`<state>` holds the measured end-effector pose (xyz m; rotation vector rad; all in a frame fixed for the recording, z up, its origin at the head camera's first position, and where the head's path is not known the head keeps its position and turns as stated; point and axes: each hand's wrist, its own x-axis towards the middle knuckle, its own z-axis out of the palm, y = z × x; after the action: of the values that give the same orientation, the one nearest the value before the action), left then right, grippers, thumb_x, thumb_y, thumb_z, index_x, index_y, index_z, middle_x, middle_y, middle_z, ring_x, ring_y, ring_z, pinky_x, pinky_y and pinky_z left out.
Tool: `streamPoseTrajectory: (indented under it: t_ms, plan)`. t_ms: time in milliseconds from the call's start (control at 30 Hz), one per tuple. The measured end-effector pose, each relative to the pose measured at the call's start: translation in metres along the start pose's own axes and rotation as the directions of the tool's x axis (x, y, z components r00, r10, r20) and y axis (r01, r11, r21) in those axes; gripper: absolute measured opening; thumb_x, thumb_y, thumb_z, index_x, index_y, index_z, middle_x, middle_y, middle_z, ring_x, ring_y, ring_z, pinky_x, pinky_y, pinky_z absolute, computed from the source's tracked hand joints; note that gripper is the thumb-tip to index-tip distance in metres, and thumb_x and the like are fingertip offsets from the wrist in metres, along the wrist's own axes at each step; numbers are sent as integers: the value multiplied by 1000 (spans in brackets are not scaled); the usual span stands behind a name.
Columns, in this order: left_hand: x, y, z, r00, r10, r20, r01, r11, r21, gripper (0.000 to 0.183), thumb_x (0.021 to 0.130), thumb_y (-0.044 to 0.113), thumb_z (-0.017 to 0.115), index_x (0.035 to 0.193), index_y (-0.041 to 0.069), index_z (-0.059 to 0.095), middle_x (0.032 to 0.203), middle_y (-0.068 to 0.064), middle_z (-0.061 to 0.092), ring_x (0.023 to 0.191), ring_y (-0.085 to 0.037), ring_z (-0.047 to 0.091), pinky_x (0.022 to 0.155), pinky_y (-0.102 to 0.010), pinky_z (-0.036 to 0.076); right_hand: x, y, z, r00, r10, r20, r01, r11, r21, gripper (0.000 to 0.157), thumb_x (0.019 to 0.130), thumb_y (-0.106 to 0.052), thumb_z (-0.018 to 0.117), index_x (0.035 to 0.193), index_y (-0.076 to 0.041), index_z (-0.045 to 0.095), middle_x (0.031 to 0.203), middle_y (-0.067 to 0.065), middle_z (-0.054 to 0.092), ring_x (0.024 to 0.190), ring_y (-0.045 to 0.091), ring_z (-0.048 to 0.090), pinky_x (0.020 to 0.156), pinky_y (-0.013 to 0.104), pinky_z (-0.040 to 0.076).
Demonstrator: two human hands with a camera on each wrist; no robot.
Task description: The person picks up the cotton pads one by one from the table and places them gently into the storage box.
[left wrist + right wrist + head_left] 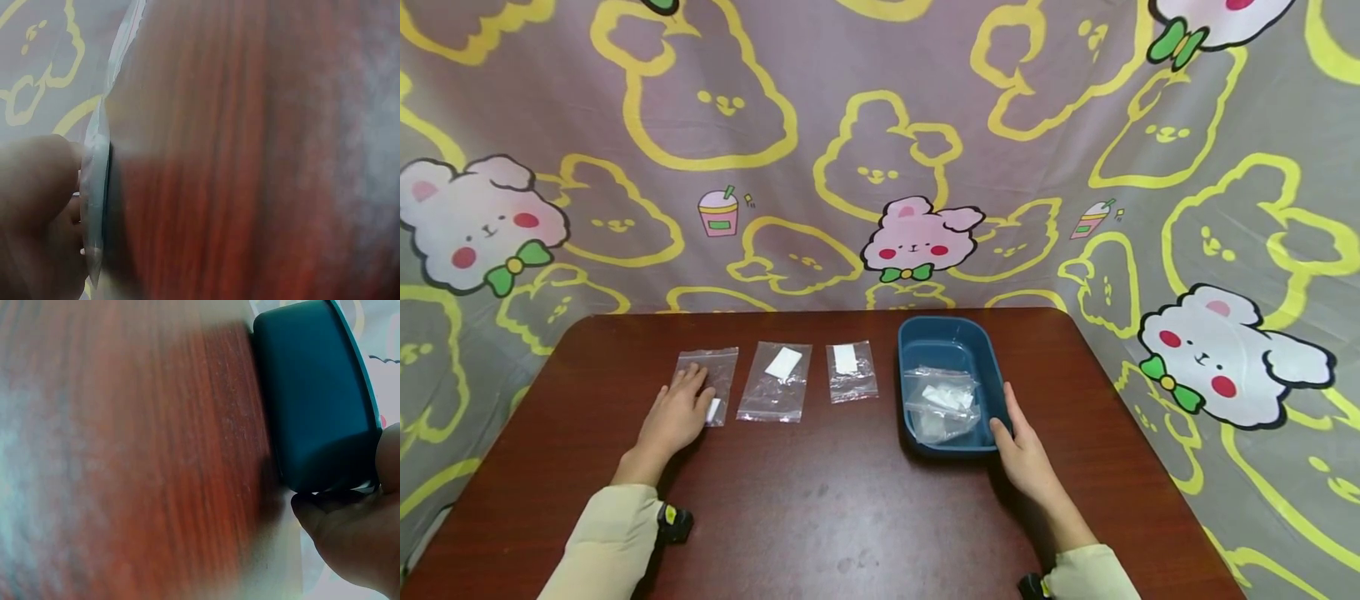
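In the head view, my left hand (679,412) rests on top of a clear zip bag (721,371) with a small white piece in it, at the left of the row. Its fingers lie extended over the plastic. The left wrist view shows this bag (95,187) edge-on beside the thumb. With the thumb inside the rim and fingers along the outer wall, my right hand (1026,454) grips a blue plastic bin (951,327) by its right near corner. Clear bags with white contents (943,404) lie inside the bin; their number is unclear.
Between hand and bin, a larger zip bag (775,392) and a smaller zip bag (852,379) lie flat, each holding a white piece. Everything stands on a dark red-brown wooden table (820,517). A patterned cloth (842,67) hangs behind and beside the table.
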<state>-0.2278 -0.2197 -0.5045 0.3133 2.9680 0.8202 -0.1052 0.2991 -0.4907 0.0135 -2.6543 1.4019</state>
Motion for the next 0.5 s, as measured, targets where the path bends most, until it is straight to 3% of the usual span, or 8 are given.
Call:
streamPoseTrajectory:
  t_ms: [100, 233, 300, 500]
  plan:
    - [-1, 1, 0, 1000, -4, -1, 4, 1000, -1, 59, 109, 27, 40, 149, -15, 31, 155, -38, 22, 145, -54, 14, 116, -67, 10, 0, -1, 0, 1000, 5, -1, -5, 1000, 7, 66, 106, -8, 48, 161, -4, 12, 165, 19, 15, 150, 34, 15, 119, 28, 14]
    - [-1, 3, 1, 1000, -12, 4, 12, 1000, 11, 67, 108, 35, 43, 148, -17, 31, 155, -39, 21, 145, -55, 12, 117, -66, 10, -1, -2, 0, 1000, 3, 1, -3, 1000, 8, 65, 106, -8, 47, 161, -4, 12, 165, 19, 15, 151, 35, 15, 120, 39, 15]
    - [-1, 4, 1, 1000, -12, 10, 11, 1000, 17, 70, 107, 37, 46, 147, -18, 30, 155, -40, 19, 145, -55, 11, 117, -66, 9, -1, -1, 1, 1000, 8, -1, -8, 1000, 7, 65, 106, -10, 47, 161, -6, 12, 166, 19, 15, 151, 34, 14, 121, 39, 15]
    - [-1, 5, 3, 1000, -6, 14, 6, 999, 31, 68, 106, 30, 49, 147, -20, 28, 155, -41, 17, 145, -56, 10, 117, -65, 9, 0, 0, 1, 1000, 17, 0, -17, 1000, 3, 65, 107, -10, 46, 162, -9, 11, 166, 18, 14, 151, 32, 13, 121, 44, 14]
